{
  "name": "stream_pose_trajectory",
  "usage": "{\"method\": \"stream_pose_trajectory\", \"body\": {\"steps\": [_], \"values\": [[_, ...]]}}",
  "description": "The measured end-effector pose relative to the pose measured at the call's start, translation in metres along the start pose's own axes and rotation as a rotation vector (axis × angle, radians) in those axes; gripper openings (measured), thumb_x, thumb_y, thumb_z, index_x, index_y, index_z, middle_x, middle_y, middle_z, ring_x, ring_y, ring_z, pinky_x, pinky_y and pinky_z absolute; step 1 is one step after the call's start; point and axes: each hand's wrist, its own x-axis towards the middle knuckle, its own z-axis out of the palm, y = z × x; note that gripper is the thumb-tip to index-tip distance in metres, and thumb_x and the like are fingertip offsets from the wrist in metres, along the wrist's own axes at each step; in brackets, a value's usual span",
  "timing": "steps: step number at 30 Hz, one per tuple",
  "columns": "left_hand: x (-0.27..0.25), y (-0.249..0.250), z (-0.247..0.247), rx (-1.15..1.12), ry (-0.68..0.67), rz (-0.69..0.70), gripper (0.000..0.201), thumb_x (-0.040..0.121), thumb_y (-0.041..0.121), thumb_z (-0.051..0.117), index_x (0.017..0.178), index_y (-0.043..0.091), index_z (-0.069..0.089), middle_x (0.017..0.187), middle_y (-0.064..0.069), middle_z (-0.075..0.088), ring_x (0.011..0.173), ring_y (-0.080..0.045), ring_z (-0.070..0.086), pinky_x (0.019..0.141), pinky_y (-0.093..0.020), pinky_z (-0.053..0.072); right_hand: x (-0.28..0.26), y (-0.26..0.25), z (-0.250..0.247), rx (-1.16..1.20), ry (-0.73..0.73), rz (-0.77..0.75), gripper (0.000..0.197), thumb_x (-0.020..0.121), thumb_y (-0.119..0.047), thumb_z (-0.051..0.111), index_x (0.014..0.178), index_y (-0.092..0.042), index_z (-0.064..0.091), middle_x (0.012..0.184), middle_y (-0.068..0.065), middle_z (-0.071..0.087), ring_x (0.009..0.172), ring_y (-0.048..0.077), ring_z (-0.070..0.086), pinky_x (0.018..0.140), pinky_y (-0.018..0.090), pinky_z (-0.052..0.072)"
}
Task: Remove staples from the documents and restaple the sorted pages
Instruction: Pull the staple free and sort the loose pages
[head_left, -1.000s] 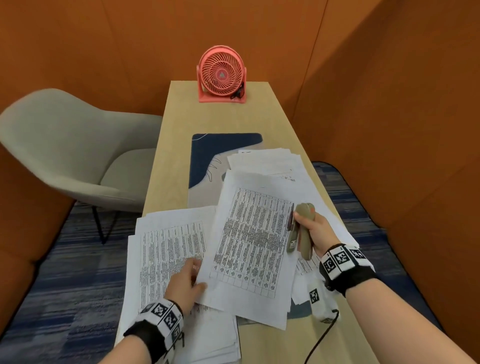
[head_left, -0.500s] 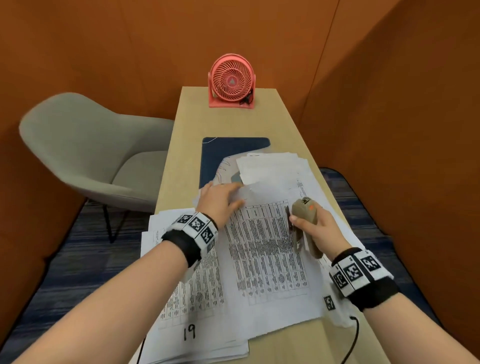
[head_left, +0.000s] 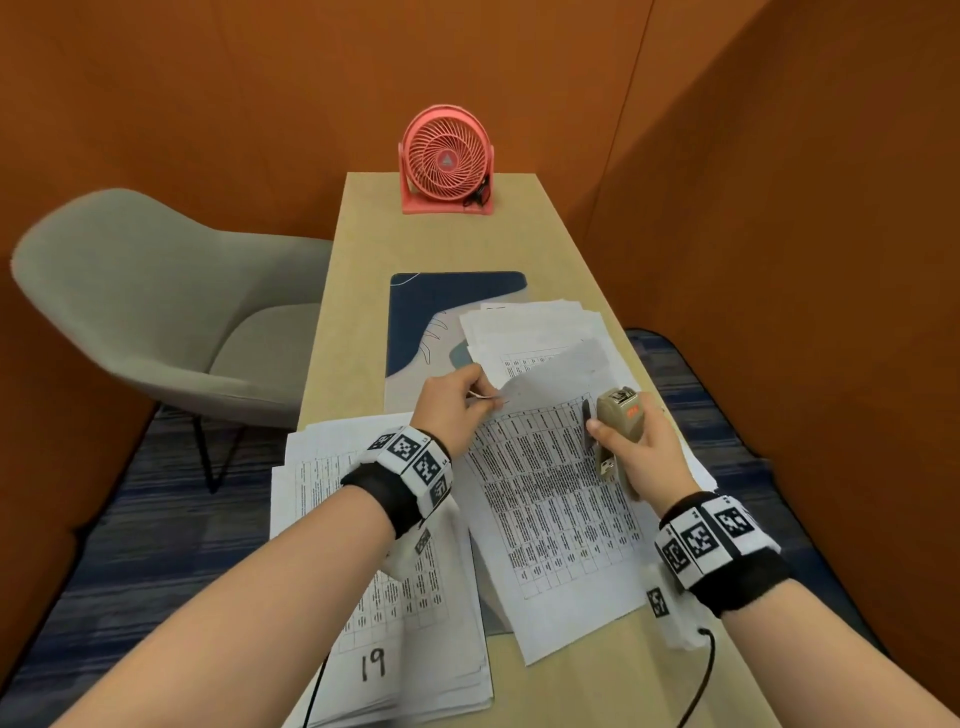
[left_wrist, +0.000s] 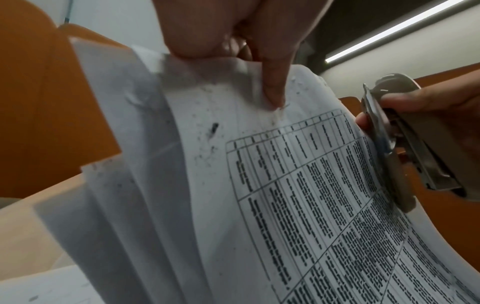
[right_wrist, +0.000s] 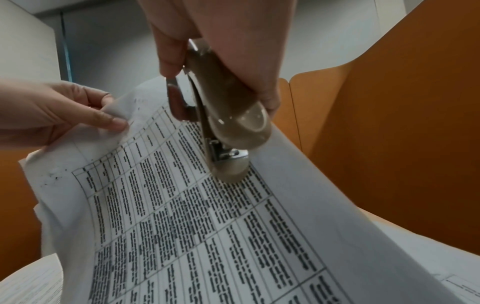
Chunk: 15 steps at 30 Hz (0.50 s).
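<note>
Stapler (head_left: 616, 431) gripped, document (head_left: 556, 499) corner pinched

handwritten "19" on left paper stack (head_left: 384, 597)

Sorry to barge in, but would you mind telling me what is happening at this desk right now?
A person is working through printed documents at a narrow desk. The left hand pinches the top corner of a printed table sheet and lifts it. The right hand grips a beige stapler over the sheet's right edge, not yet on the corner. Another stack marked 19 lies to the left, and a pink fan stands at the far end.
</note>
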Motion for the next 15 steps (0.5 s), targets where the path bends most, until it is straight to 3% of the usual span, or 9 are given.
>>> {"method": "stream_pose_trajectory", "body": {"steps": [2,4,6,9,12,15], "values": [[0.002,0.002,0.003,0.004,0.022,0.013,0.033,0.078,0.006,0.070,0.061,0.026,0.050,0.079,-0.001,0.063,0.080,-0.020,0.062,0.078,-0.032,0.052,0.002,0.000,-0.003,-0.013,0.034,-0.017,0.028,0.084,-0.012,0.067,0.105,-0.017,0.049,0.104,0.007,0.060,0.093,0.017,0.060,0.072,0.018,0.048],[0.004,0.001,0.006,0.004,0.039,0.021,0.035,0.077,0.005,0.070,0.060,0.027,0.048,0.077,-0.001,0.063,0.081,-0.021,0.060,0.077,-0.031,0.051,0.003,0.000,-0.004,0.008,0.036,-0.020,0.029,0.084,-0.009,0.066,0.106,-0.017,0.049,0.106,0.006,0.060,0.093,0.013,0.060,0.071,0.013,0.048],[0.006,-0.001,0.006,-0.012,0.045,-0.007,0.033,0.078,0.006,0.070,0.061,0.026,0.050,0.074,0.003,0.060,0.077,-0.015,0.058,0.073,-0.021,0.049,0.003,-0.002,-0.004,0.030,0.010,-0.016,0.027,0.084,-0.008,0.065,0.103,-0.019,0.049,0.103,0.005,0.060,0.090,0.011,0.060,0.068,0.011,0.049],[0.004,-0.002,0.006,-0.022,0.014,-0.056,0.017,0.080,0.008,0.069,0.075,0.022,0.060,0.075,0.008,0.059,0.072,-0.006,0.054,0.066,-0.008,0.042,0.006,0.000,-0.002,-0.013,-0.022,-0.024,0.022,0.084,-0.010,0.067,0.095,-0.019,0.050,0.097,0.006,0.059,0.088,0.017,0.059,0.073,0.024,0.048],[0.003,-0.003,0.004,0.025,-0.121,-0.113,0.019,0.081,0.012,0.068,0.100,0.015,0.067,0.089,0.000,0.066,0.085,-0.013,0.061,0.078,-0.020,0.048,0.009,0.003,0.002,-0.013,-0.019,0.001,0.022,0.083,-0.014,0.068,0.098,-0.015,0.052,0.101,0.014,0.061,0.093,0.026,0.061,0.080,0.036,0.053],[0.001,-0.003,0.002,0.106,-0.248,-0.200,0.014,0.079,0.019,0.071,0.092,0.013,0.070,0.086,-0.002,0.067,0.080,-0.015,0.061,0.070,-0.022,0.046,0.011,0.004,0.006,-0.056,-0.038,0.002,0.024,0.082,-0.016,0.070,0.098,-0.014,0.052,0.100,0.013,0.062,0.095,0.030,0.062,0.084,0.044,0.053]]}}
